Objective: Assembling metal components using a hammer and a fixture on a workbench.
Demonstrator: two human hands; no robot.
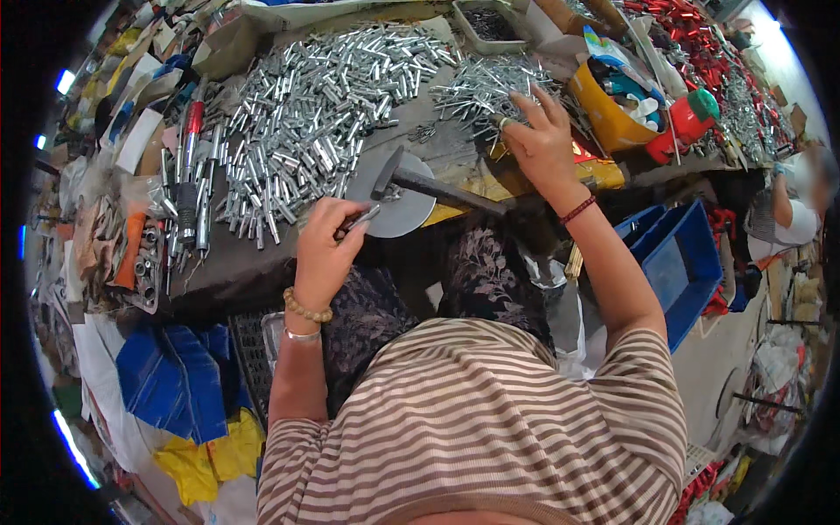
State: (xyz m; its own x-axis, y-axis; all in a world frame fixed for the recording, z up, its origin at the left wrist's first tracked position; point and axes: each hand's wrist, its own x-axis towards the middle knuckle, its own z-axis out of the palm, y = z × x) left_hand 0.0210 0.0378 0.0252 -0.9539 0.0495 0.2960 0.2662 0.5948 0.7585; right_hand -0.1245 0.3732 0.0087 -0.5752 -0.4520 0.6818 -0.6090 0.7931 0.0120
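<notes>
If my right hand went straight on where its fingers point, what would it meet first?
Your right hand would probably meet the pile of thin silver pins first, though its height above them is unclear.

Stripes, leaves, loads of silver

Shirt (472, 411) is striped in brown and cream, dark trousers (488, 267) are printed with pale leaves. Tubes (325, 157) are seen in silver, the tub (602, 109) is done in yellow, the bin (687, 262) in blue.
</notes>
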